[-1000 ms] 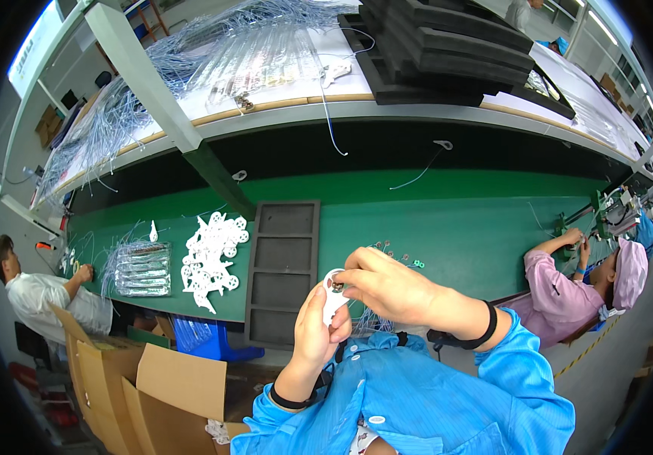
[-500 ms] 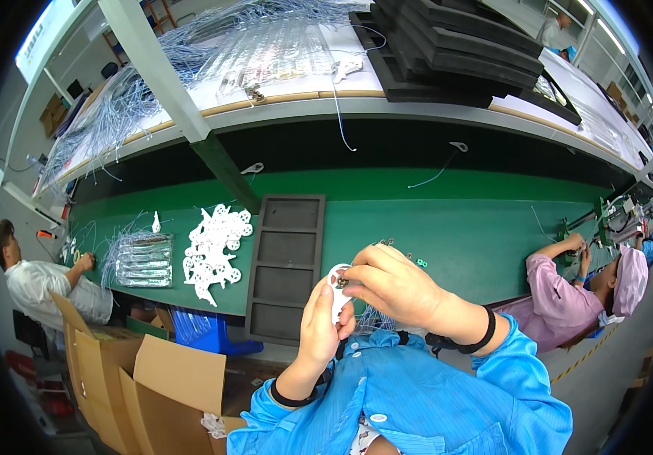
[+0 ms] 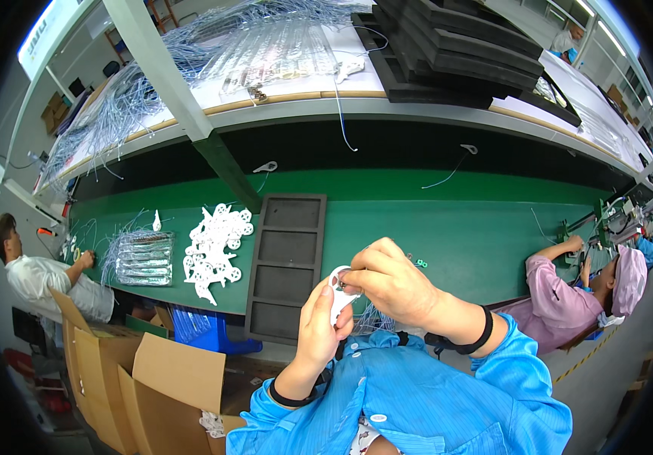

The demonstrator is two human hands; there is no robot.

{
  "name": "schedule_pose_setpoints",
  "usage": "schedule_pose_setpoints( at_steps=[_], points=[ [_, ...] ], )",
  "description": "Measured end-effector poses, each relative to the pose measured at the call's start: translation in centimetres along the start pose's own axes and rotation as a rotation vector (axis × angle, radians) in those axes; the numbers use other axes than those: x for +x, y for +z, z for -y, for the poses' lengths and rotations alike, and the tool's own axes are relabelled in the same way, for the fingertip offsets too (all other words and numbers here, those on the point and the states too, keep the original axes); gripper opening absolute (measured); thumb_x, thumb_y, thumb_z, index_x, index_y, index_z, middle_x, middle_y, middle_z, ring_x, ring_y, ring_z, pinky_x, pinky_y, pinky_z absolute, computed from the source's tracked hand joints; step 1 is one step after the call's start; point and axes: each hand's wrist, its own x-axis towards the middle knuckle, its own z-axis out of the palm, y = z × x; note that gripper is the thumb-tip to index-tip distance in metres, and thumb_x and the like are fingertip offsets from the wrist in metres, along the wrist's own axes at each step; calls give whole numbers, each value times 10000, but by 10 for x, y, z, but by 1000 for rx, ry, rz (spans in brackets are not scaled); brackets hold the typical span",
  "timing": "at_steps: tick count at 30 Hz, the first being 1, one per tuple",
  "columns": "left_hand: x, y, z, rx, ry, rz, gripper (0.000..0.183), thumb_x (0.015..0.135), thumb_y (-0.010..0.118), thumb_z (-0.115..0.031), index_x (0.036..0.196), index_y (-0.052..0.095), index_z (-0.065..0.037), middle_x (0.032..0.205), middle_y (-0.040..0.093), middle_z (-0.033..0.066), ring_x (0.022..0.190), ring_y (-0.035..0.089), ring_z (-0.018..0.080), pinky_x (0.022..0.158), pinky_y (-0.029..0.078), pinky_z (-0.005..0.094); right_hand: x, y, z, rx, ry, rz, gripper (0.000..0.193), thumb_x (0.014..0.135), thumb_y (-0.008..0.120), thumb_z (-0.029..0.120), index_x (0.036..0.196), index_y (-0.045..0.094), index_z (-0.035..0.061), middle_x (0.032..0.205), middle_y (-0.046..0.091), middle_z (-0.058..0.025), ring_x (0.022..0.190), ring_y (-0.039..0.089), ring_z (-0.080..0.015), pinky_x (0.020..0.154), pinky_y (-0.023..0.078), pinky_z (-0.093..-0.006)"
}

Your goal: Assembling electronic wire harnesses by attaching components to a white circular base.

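My left hand (image 3: pixel 316 327) is closed round a white plastic part (image 3: pixel 339 302) with a rounded ring end. My right hand (image 3: pixel 396 284) pinches a small, dark metallic piece (image 3: pixel 341 282) at the ring's opening. The fingertips partly cover that piece, so its exact kind does not show. Both hands meet above the near edge of the green table (image 3: pixel 463 250). A heap of similar white plastic parts (image 3: pixel 212 250) lies to the left, beyond a black compartment tray (image 3: pixel 287 265).
Bundled wires in clear packs (image 3: pixel 144 258) lie on the left. Small green pieces (image 3: pixel 420 263) sit beyond my right hand. A shelf (image 3: pixel 303 98) bears wires and stacked black trays (image 3: pixel 455 53). Cardboard boxes (image 3: pixel 178 375) and a blue bin (image 3: pixel 220 334) stand lower left. Co-workers sit on both sides.
My right fingers have shifted slightly and cover more of the metallic piece at the ring. My left hand keeps its hold. The white pieces hanging under the shelf have swung a little rightward.
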Motion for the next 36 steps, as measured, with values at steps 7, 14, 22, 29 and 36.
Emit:
schedule_pose_setpoints(
  at_steps=[7,14,22,29,36],
  points=[
    [-2,5,2,69,19,-66,410,1001,291,-268,1277,422,5,685,451,11,489,337,38,399,285,187,-2,2,-2,-67,-66,37,235,648,630,69,876,625,12,895,533,-65,863,503,-235,753,443,-313],
    [6,7,9,177,31,-119,402,1001,300,-261,1286,429,-8,628,426,-5,477,336,34,397,272,188,-5,12,-6,-171,-70,40,251,616,630,111,846,605,13,879,512,-59,857,492,-223,755,444,-315],
    [16,-5,9,-222,-123,-40,382,991,256,-293,1166,459,-21,558,364,1,416,285,77,381,236,214,-5,-5,-14,259,293,46,175,821,636,92,980,634,20,944,524,-106,863,530,-241,738,458,-313],
    [19,3,5,-118,-68,-47,395,987,276,-344,1129,464,-27,555,366,7,385,272,78,367,222,217,-9,-9,-21,311,236,26,188,814,633,77,993,612,25,941,498,-132,897,513,-281,768,440,-354],
    [21,9,7,12,-36,-52,420,990,276,-332,1207,440,-13,568,369,4,411,283,65,372,235,201,-8,-3,-24,230,177,21,186,777,673,91,950,621,46,939,498,-121,892,510,-287,764,443,-362]
  ],
)
